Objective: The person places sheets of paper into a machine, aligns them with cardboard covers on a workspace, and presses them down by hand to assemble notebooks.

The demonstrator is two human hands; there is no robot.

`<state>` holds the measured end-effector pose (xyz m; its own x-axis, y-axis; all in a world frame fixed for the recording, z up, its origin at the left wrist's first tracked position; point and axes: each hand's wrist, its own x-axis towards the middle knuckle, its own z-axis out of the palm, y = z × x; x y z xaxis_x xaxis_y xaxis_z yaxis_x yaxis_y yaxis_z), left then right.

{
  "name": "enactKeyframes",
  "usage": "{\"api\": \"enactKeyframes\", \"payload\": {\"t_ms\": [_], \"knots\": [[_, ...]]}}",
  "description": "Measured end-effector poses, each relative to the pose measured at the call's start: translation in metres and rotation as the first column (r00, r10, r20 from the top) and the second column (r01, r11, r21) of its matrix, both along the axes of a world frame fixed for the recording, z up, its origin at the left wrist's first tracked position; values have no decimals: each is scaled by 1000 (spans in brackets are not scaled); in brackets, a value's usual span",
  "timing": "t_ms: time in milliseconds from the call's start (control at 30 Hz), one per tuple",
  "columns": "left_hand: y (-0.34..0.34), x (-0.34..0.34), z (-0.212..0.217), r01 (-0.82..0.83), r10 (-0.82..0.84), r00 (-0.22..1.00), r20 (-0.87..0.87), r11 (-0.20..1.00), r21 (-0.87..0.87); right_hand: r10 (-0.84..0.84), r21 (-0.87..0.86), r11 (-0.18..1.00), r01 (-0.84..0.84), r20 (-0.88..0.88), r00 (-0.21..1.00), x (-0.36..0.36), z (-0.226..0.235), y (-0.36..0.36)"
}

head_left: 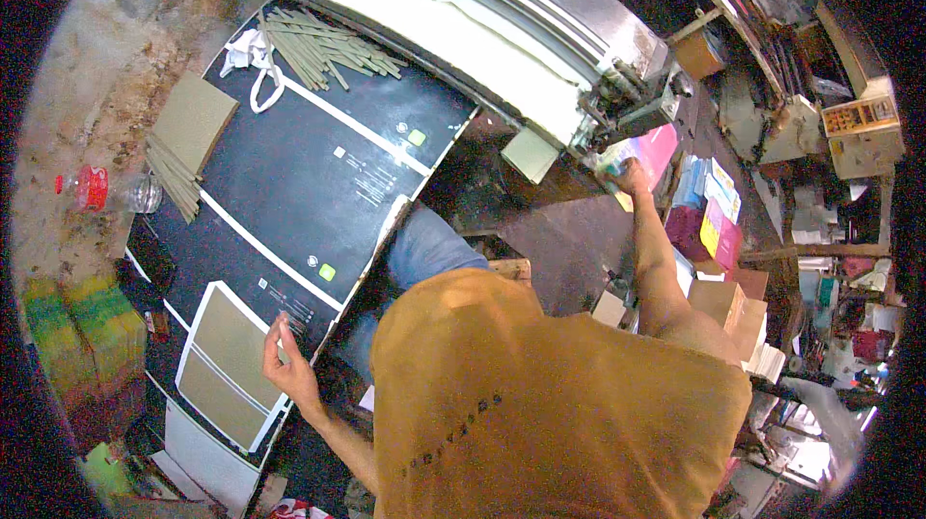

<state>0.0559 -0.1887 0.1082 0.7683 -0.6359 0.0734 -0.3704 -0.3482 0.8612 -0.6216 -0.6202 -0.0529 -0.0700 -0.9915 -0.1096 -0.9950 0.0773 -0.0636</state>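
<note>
My left hand (292,372) hovers over the near edge of the black-covered worktable (289,167), fingers raised and slightly bent, thumb apart, with nothing seen in it. Beside it lies a white-bordered panel with brown-grey boards (227,350). My right arm reaches out to the far right, where my right hand (632,179) closes on a pink and multicoloured printed sheet (654,154) beside the roller machine. The fingertips there are small and partly hidden. Grey-brown board strips (313,44) lie in a loose pile at the table's far end, by a white cloth strap (253,61).
The roller machine (424,22) with a white sheet spans the far side. A clear bottle with a red label (95,188) lies left of more boards (196,114). Printed stacks (709,205) and cartons (719,302) stand right. Yellow-green stacks (82,326) sit lower left.
</note>
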Motion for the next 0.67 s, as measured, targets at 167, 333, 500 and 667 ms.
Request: {"api": "enactKeyframes", "payload": {"t_ms": [167, 333, 500, 667], "knots": [[10, -10, -2, -17, 16, 1000, 2, 998, 57, -83, 77, 993, 89, -78, 994, 12, -27, -7], [29, -30, -32, -57, 67, 993, -101, 993, 102, -25, 75, 997, 34, -117, 993, -11, -14, -13], [25, -33, -28, -54, 72, 985, -157, 992, 116, 16, 42, 999, -18, 47, 999, -11, -12, -6], [20, -18, -17, -24, 33, 995, -91, 994, 102, -14, 74, 997, 11, 50, 999, 8, 25, -2]]}}
